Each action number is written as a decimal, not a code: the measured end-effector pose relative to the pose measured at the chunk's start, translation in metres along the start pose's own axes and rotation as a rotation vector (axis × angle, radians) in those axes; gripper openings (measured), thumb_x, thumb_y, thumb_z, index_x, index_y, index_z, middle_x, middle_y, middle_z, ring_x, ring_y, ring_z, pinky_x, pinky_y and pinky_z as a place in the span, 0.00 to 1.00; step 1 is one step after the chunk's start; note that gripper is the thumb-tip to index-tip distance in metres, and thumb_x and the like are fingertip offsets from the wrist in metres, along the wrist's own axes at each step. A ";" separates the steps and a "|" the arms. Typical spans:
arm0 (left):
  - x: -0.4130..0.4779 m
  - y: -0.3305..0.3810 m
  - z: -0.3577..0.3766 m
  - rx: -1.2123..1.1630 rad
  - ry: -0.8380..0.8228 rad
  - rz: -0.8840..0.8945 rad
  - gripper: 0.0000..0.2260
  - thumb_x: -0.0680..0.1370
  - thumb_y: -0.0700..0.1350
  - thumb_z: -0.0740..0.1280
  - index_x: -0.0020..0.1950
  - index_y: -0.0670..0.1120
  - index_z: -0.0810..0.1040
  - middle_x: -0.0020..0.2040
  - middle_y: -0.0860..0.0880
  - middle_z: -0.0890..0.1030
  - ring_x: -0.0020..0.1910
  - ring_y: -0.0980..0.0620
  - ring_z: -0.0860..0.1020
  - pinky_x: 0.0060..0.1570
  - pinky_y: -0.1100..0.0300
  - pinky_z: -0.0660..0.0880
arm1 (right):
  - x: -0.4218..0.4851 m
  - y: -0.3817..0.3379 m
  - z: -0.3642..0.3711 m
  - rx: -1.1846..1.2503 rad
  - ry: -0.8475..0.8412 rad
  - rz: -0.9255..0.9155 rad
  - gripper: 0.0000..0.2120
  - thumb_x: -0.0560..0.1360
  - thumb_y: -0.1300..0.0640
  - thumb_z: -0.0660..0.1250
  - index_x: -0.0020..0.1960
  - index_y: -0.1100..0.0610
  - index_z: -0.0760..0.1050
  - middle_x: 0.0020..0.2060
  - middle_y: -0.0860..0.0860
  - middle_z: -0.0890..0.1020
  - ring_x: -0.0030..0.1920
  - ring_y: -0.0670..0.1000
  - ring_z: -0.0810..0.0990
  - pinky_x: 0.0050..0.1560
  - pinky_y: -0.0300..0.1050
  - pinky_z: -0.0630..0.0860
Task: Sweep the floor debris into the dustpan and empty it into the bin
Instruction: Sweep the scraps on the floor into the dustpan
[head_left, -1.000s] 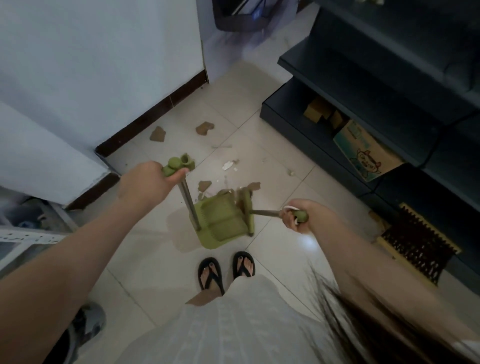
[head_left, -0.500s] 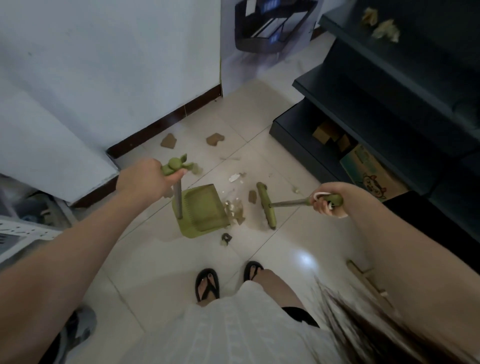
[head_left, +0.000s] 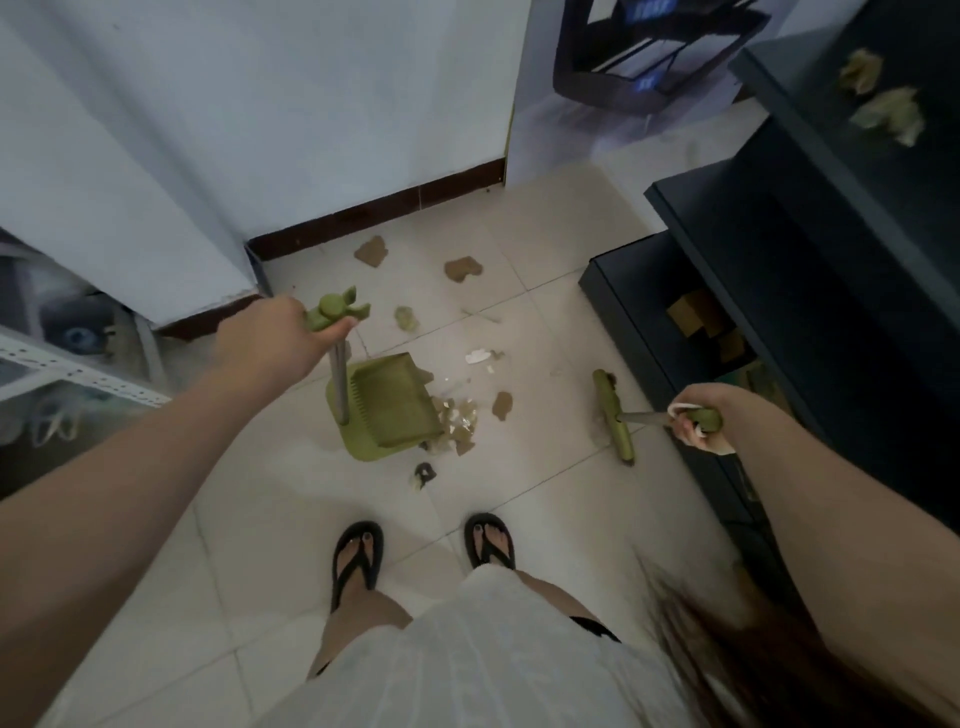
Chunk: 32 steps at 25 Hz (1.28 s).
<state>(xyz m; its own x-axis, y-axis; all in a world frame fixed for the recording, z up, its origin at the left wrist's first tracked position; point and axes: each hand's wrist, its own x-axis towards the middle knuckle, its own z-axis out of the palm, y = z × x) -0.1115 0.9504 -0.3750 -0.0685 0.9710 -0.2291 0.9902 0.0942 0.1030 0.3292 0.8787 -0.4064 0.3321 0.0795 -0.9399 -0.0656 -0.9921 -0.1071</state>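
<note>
My left hand (head_left: 270, 340) grips the green top of the upright dustpan handle. The green dustpan (head_left: 387, 402) stands on the tiled floor with its mouth facing right. A heap of brown and white scraps (head_left: 457, 421) lies at its lip. My right hand (head_left: 698, 418) holds the short broom's handle. The green broom head (head_left: 613, 415) rests on the floor well to the right of the heap. More brown scraps (head_left: 464, 269) and a white bit (head_left: 477, 356) lie farther off, toward the wall. No bin is in view.
A dark shelving unit (head_left: 779, 291) with cardboard pieces lines the right side. A white wall (head_left: 260, 130) with a dark skirting board stands ahead. A white metal rack (head_left: 62, 364) is at left. My sandalled feet (head_left: 423, 551) stand just behind the dustpan. A small dark scrap (head_left: 425, 474) lies near them.
The broom head has moved away from the dustpan to the right. The dustpan has tipped flatter, and a heap of scraps now lies at its lip. The view has shifted back.
</note>
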 end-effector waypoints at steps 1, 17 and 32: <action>-0.002 0.006 0.003 0.000 0.007 -0.009 0.32 0.72 0.72 0.58 0.37 0.42 0.77 0.32 0.45 0.77 0.33 0.44 0.77 0.33 0.56 0.74 | 0.008 -0.003 -0.008 0.009 0.004 -0.008 0.11 0.80 0.58 0.58 0.40 0.62 0.69 0.28 0.55 0.70 0.11 0.46 0.67 0.12 0.31 0.64; -0.063 0.022 0.020 -0.151 -0.013 -0.213 0.32 0.73 0.69 0.60 0.30 0.39 0.73 0.28 0.42 0.75 0.28 0.45 0.73 0.27 0.58 0.67 | 0.033 -0.002 0.038 -0.080 -0.183 -0.051 0.11 0.76 0.63 0.58 0.35 0.59 0.67 0.15 0.52 0.69 0.12 0.46 0.68 0.13 0.30 0.64; -0.078 -0.069 -0.009 -0.200 0.001 -0.270 0.31 0.72 0.70 0.61 0.30 0.42 0.71 0.27 0.44 0.75 0.28 0.46 0.74 0.29 0.58 0.66 | -0.051 -0.027 0.126 -0.502 -0.274 -0.132 0.08 0.78 0.64 0.56 0.40 0.62 0.66 0.19 0.52 0.70 0.13 0.44 0.68 0.13 0.29 0.61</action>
<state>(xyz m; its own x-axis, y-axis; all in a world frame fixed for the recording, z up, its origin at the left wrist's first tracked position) -0.1756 0.8702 -0.3559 -0.3253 0.9055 -0.2726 0.8930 0.3890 0.2264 0.1952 0.9132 -0.3963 0.0476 0.1617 -0.9857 0.4355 -0.8914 -0.1252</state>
